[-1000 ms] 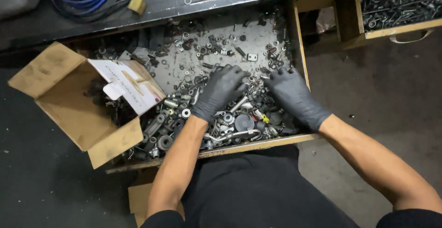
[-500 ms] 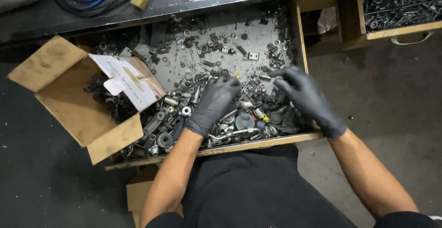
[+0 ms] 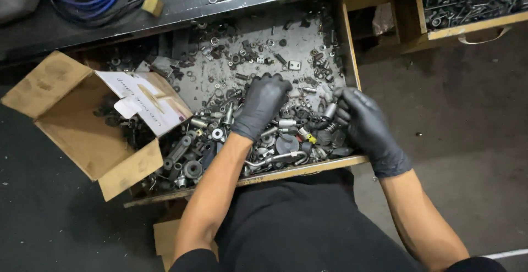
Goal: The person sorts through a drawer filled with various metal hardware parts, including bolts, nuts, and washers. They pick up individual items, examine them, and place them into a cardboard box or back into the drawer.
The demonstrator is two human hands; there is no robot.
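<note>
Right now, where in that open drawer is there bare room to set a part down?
The barest patch is the grey drawer floor at the back, between the workbench edge and the left hand; only scattered washers lie there. The front half, around both the left and right hand, is piled with hardware. The cardboard box fills the left end.
</note>
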